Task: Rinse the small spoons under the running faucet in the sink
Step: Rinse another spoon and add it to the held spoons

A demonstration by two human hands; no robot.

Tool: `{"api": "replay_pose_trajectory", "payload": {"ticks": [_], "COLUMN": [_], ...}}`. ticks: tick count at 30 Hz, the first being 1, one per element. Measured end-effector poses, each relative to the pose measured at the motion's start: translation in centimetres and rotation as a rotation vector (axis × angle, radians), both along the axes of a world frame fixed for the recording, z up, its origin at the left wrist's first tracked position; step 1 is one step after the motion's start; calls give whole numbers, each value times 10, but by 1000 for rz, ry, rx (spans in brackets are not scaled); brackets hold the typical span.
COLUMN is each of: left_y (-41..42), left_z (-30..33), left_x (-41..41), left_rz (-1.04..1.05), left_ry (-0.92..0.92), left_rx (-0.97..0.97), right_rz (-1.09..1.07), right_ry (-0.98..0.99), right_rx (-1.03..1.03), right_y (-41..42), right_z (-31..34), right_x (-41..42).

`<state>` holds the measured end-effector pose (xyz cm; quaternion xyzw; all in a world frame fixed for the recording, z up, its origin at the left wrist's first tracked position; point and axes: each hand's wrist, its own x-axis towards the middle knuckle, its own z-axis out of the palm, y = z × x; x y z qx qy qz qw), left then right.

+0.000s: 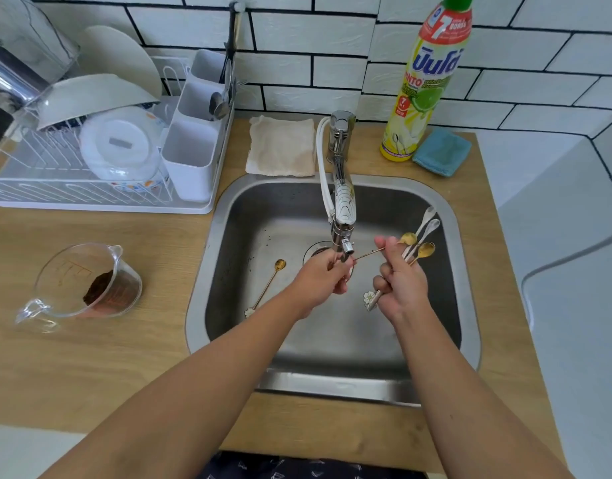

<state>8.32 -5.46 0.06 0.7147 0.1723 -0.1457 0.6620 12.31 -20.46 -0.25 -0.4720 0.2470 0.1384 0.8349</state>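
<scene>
Over the steel sink (228, 236), my left hand (320, 280) is closed around the bowl end of a thin gold spoon (368, 253) right under the faucet (344, 209) nozzle. The spoon's handle points right and reaches the fingertips of my right hand (399, 283). That hand grips a bundle of small spoons (420, 236), gold and white, bowls pointing up and away, a flower-shaped handle end sticking out below. One more gold spoon (268, 286) with a flower end lies on the sink floor at the left. I cannot make out the water stream.
A white dish rack (100, 167) with plates and a cutlery caddy stands left of the sink. A glass measuring jug (86, 281) with brown powder sits on the wooden counter. Behind the sink lie a beige cloth (282, 146), a dish soap bottle (423, 81) and a blue sponge cloth (442, 152).
</scene>
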Motion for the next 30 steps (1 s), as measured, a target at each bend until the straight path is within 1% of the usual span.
{"api": "replay_pose_trajectory", "payload": {"ticks": [2,3,4,5,6,7,9,10,11,13,15,17,20,22,24,26,28,30], "left_y": [2,4,6,9,11,13,17,20,23,28,28,21,9,9,11,11,13,25], "left_z": [0,-1,-5,-7,-9,-8,-4,-3,-2,-5,-4,0,3,5,4,2,-1,-8], "left_x": [-5,-9,-13,-14,-15,-15,-16,-18,-21,-29,-35,-38,-37,-37,-40,-45,-46,-43], "left_rz": [-133,-197,-261,-319,-348,-352,-325,-320,-317,-259,-170,-165,-175,-165,-234,-305,-345,-351], "left_ry": [-119,-169,-210,-217,-180,-129,-72,-70,-69,-76,-97,-125,-103,-61,-37,-13,33,91], "left_rx": [538,741,882,962,960,874,600,505,444,384,352,334,358,421,470,446,425,482], "right_rz": [9,22,43,68,84,82,54,45,43,60,94,150,284,310,331,382,359,273], "right_ry": [6,3,-2,-7,-5,4,25,33,37,40,48,62,70,50,15,0,12,32], "right_rx": [9,-2,-21,-43,-56,-59,-52,-50,-46,-8,62,83,-24,-73,-121,-210,-246,-187], "right_y": [7,12,16,21,26,30,36,38,39,38,39,44,47,44,38,36,38,38], "right_z": [1,2,4,4,6,7,7,7,7,7,6,4,0,-2,-4,-6,-7,-8], "right_x": [-3,-4,-6,-8,-9,-11,-13,-13,-13,-13,-16,-19,-22,-20,-19,-21,-23,-23]}}
